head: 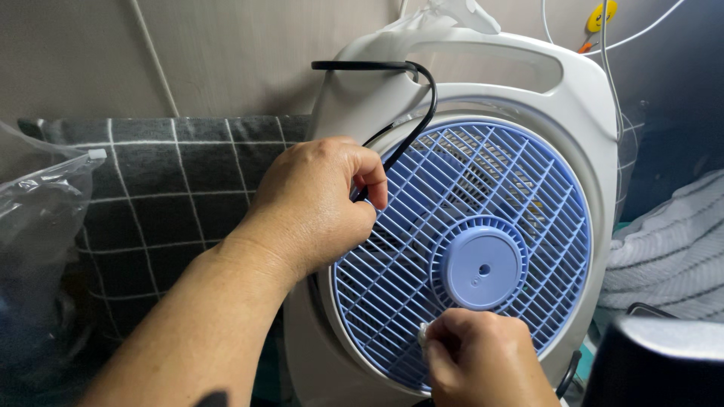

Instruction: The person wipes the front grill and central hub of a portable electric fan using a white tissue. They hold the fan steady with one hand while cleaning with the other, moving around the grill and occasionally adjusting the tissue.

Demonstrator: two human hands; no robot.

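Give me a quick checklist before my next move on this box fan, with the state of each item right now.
1. Left hand gripping the black cord at the grille's edge: ok.
2. Right hand on the blue grille, pinching something small and white: ok.
3. Cord clear of the grille: not ok, it drapes across the top.
4. Fan unplugged: cannot tell.
5. Blades stopped: cannot tell.

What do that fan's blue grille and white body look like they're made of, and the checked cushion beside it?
The blue grille looks like moulded plastic: thin, even ribs with a matte sheen. The white body seems glossy hard plastic, smooth with rounded edges. The checked cushion appears to be woven fabric, dark grey with white lines and soft folds. The left hand grips a black cord, likely rubber- or plastic-sheathed.
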